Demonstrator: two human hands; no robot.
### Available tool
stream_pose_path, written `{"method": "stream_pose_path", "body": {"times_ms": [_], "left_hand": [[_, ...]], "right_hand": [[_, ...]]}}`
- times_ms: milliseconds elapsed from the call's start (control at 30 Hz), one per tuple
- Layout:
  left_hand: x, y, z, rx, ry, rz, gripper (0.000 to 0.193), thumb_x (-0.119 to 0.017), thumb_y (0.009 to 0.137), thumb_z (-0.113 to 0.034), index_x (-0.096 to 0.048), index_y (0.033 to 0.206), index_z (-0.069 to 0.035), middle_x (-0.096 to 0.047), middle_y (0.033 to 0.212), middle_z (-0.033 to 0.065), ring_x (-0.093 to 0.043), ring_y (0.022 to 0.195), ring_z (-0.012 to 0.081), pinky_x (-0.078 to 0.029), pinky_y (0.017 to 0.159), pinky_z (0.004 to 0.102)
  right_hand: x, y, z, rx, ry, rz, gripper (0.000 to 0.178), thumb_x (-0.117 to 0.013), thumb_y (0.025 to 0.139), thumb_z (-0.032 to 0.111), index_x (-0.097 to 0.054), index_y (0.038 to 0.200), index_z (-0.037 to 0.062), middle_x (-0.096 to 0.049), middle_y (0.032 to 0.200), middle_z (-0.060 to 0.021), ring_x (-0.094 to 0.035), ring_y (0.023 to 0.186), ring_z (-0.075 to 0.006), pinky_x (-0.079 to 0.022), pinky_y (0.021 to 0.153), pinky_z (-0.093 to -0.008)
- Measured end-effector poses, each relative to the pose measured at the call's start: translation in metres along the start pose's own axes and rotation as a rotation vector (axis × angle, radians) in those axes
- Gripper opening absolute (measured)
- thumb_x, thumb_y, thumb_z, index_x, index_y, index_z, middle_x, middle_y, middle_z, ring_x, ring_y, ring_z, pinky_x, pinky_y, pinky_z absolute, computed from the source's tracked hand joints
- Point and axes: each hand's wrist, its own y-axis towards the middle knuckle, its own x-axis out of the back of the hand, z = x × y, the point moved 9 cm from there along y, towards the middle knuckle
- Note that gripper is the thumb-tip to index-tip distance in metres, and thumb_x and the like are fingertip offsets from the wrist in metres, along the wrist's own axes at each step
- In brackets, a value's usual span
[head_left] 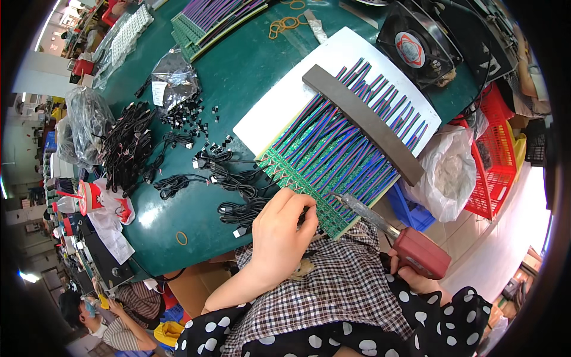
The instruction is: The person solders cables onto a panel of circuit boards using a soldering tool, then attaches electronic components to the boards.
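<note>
My left hand (pixel 282 229) is closed in a pinch at the near edge of a green circuit board panel (pixel 324 208); what its fingertips hold is hidden. My right hand (pixel 416 278) grips a red-handled soldering gun (pixel 419 253), whose thin tip points left onto the panel. Rows of blue, purple and black wires (pixel 339 143) run from the panel across a white board (pixel 279 113). A dark grey bar (pixel 363 122) lies over the wires. Coiled black cables (pixel 238 184) with plugs lie beside the panel, left of it.
A black fan (pixel 416 47) stands at the far right. A bundle of black cables (pixel 128 146), small black connectors (pixel 187 116) and a clear bag (pixel 175 77) are on the left. Another wired panel (pixel 208 27) lies at the back. Red baskets (pixel 499 154) stand beyond the right edge.
</note>
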Motion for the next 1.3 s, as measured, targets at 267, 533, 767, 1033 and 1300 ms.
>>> {"method": "stream_pose_path", "body": {"times_ms": [267,533,767,1033,1300], "left_hand": [[-0.005,0.002,-0.004,-0.007,0.091,-0.045,0.013,-0.068,0.075,0.000,-0.061,0.085,-0.003,-0.053,0.077,0.0072,-0.055,0.066,0.0201,-0.044,0.059,0.0297],[0.002,0.000,0.009,0.068,-0.157,0.057,0.013,-0.067,0.075,0.003,-0.062,0.087,-0.003,-0.053,0.077,0.0068,-0.055,0.068,0.0180,-0.043,0.059,0.0270],[-0.001,0.009,-0.005,-0.112,-0.046,0.181,0.012,-0.066,0.074,0.001,-0.059,0.083,-0.002,-0.052,0.078,0.0086,-0.054,0.071,0.0237,-0.043,0.061,0.0313],[-0.005,0.009,-0.011,-0.139,0.077,0.165,0.015,-0.066,0.071,0.001,-0.055,0.081,-0.002,-0.050,0.078,0.0103,-0.054,0.072,0.0289,-0.044,0.063,0.0372],[-0.005,0.005,-0.013,-0.150,0.093,0.104,0.016,-0.066,0.070,0.001,-0.055,0.081,-0.002,-0.050,0.078,0.0111,-0.055,0.073,0.0299,-0.044,0.063,0.0376]], "right_hand": [[0.010,-0.006,-0.018,-0.085,0.015,-0.011,0.052,-0.076,0.071,0.012,-0.053,0.112,-0.0096,-0.062,0.094,-0.0109,-0.059,0.068,-0.0122,-0.047,0.061,-0.0219],[0.014,-0.009,-0.019,-0.052,-0.002,-0.008,0.059,-0.078,0.073,0.017,-0.049,0.117,-0.0100,-0.062,0.093,-0.0113,-0.059,0.067,-0.0121,-0.046,0.061,-0.0217],[0.007,-0.006,-0.014,-0.077,0.050,0.025,0.054,-0.077,0.073,0.015,-0.052,0.114,-0.0090,-0.062,0.092,-0.0101,-0.058,0.067,-0.0113,-0.046,0.060,-0.0226],[0.004,-0.007,-0.014,-0.057,-0.081,0.047,0.059,-0.077,0.072,0.015,-0.050,0.120,-0.0068,-0.065,0.087,-0.0074,-0.061,0.068,-0.0108,-0.048,0.062,-0.0235],[0.007,-0.003,-0.010,0.063,-0.250,0.110,0.062,-0.078,0.073,0.023,-0.051,0.121,-0.0072,-0.065,0.077,-0.0045,-0.063,0.064,-0.0124,-0.049,0.061,-0.0241]]}}
